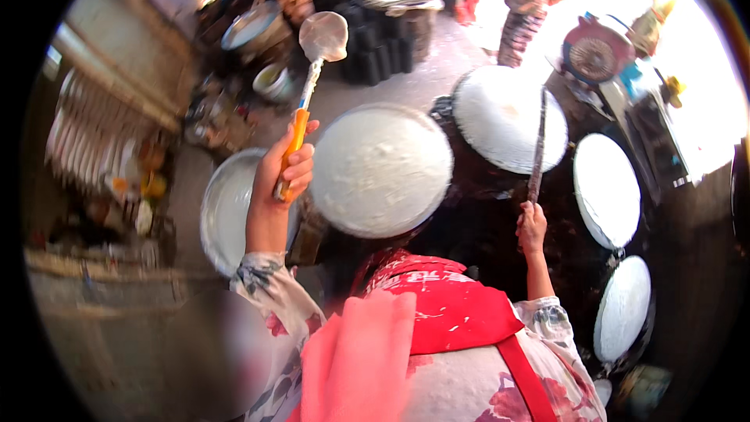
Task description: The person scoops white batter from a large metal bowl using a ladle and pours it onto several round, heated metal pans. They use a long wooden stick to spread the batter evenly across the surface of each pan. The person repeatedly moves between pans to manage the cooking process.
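My left hand [285, 168] is closed around the orange handle of a ladle [323, 36]. The ladle is raised upright, its round bowl coated in something pale. Lower right, my right hand [531, 228] grips the end of a long dark stick [539, 144], which points away from me across a round plate covered in white [500, 121]. Between my hands lies a wide round vessel whose surface is a whitish, batter-like layer [381, 170]. Left of it, partly behind my left forearm, stands a large pale basin [212, 223].
Two more round white-topped plates [607, 191] [623, 309] line the right side. A bucket [273, 82] and a wide pan [254, 27] stand far left. Beyond are dark stacked cylinders [379, 51], a standing person [527, 0] and a round reddish fan-like device [598, 48].
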A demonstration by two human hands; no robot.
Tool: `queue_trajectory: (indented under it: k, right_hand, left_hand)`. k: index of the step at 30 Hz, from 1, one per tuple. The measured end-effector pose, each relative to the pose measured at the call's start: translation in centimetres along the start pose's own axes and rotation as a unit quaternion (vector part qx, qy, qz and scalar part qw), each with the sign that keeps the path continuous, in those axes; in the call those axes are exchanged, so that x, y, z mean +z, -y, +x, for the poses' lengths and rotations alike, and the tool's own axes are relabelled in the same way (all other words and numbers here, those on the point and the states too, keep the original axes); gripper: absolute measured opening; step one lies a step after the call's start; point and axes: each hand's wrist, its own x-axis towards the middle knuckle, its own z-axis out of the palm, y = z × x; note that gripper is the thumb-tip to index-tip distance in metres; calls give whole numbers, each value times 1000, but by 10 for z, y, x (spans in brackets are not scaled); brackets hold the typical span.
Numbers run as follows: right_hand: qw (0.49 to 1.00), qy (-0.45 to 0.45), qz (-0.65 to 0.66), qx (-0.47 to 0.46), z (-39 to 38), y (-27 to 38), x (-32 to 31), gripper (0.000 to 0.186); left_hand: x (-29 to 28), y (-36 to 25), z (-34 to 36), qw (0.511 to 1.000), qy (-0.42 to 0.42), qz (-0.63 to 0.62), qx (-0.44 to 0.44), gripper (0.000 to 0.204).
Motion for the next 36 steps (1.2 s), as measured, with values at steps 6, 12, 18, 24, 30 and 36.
queue_trajectory:
  k: [6,12,18,24,30,36]
  right_hand:
    - [999,-26,-16,42,18,15,-41,25]
    - [997,-40,-34,52,44,-2,-60,28]
    - [996,-42,-25,81,59,-29,-58,30]
    - [987,-88,-129,29,59,-26,-41,24]
    - [975,-67,-211,34,68,10,-33,26]
    - [966,-43,-252,38,78,19,-45,26]
  left_hand:
    - [97,57,86,994,53,31,-92,44]
    - [142,160,163,972,59,120,-192,36]
    - [160,273,219,918,7,359,-170,42]
    - [99,344,257,671,49,725,150,57]
    - [98,332,287,445,-2,888,120,66]
    - [98,298,294,409,-59,902,126,67]
